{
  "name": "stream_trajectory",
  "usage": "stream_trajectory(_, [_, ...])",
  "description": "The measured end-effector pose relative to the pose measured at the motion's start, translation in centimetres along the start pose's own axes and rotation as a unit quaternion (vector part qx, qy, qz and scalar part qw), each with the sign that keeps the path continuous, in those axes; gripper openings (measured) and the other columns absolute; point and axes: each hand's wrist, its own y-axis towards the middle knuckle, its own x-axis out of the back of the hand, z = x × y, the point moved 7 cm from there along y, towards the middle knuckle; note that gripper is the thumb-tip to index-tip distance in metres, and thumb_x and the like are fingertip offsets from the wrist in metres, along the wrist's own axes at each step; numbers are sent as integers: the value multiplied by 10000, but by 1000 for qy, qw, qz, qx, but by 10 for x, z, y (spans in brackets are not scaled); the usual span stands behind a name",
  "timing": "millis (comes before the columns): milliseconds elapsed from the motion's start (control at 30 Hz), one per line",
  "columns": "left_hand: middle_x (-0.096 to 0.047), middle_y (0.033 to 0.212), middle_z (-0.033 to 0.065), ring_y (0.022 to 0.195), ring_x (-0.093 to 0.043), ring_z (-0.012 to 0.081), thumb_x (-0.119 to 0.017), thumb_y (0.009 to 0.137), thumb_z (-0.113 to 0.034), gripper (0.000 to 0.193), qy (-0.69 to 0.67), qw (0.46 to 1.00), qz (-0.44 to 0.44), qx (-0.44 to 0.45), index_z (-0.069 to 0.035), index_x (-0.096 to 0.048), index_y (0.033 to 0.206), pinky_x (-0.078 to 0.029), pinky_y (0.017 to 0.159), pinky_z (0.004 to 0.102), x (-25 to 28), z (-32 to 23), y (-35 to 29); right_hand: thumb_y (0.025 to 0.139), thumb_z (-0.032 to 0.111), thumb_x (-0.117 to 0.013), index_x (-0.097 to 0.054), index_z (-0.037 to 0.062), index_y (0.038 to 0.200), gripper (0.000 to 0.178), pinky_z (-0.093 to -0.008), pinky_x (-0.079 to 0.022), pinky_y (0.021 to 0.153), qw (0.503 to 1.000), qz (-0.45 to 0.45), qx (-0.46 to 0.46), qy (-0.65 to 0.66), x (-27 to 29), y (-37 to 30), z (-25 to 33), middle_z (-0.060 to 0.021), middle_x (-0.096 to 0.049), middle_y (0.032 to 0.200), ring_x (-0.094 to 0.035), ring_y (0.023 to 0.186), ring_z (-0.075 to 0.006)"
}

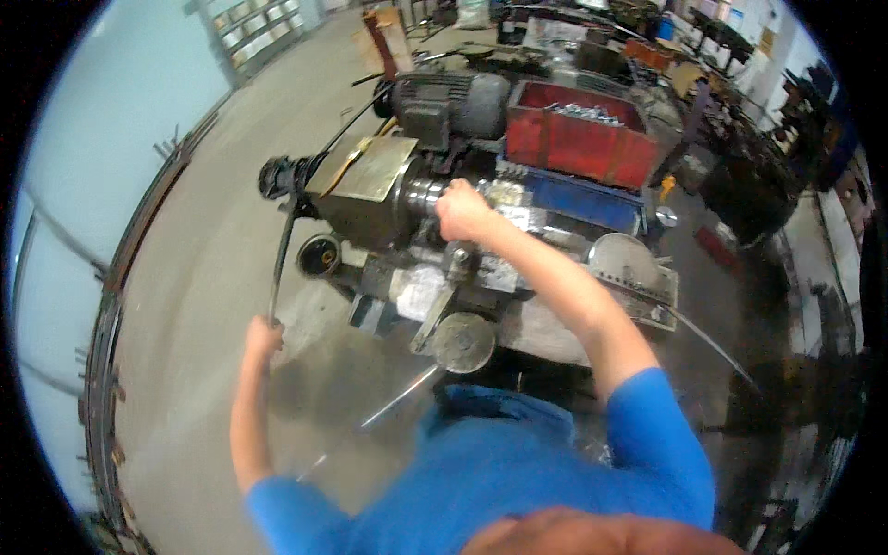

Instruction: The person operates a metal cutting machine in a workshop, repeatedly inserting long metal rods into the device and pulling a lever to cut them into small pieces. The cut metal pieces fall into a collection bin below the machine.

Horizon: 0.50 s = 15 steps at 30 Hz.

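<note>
My left hand (265, 337) is closed round the lower end of a long metal lever (281, 259), which runs up to the dark hub (282, 178) at the left end of a lathe. My right hand (460, 211) is closed at the front of the lathe's round metal chuck (421, 199); what its fingers hold, if anything, is hidden. Behind the chuck is the boxy headstock (361, 208) with a pale top plate. Below my right hand sits the tool post (459, 259), and nearer my body is a round handwheel (464, 342).
A grey electric motor (453, 102) stands behind the headstock. Beside it, a red metal bin (578, 139) holds small metal parts, above a blue tray (583, 202). A thin rod (712, 344) sticks out at the right. Metal bars (153, 217) lie along the left wall.
</note>
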Motion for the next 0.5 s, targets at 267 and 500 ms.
stream_trajectory(267, [-602, 862, 201, 776, -610, 300, -625, 721, -231, 348, 64, 994, -15, 82, 23, -541, 944, -482, 659, 398, -15, 22, 25, 496, 185, -633, -654, 11, 754, 312, -388, -411, 836, 977, -207, -20, 53, 94, -79, -81, -192, -536, 953, -465, 948, -339])
stream_trajectory(500, [-556, 509, 125, 438, -591, 206, -555, 760, -99, 165, -15, 999, -39, -26, 63, -565, 728, -477, 430, 315, -9, 0, 20, 567, 160, -590, -585, 83, 1097, 536, -386, -349, 977, 911, -368, -146, 115, 155, -117, -164, -170, -391, 1306, -408, 1160, -339])
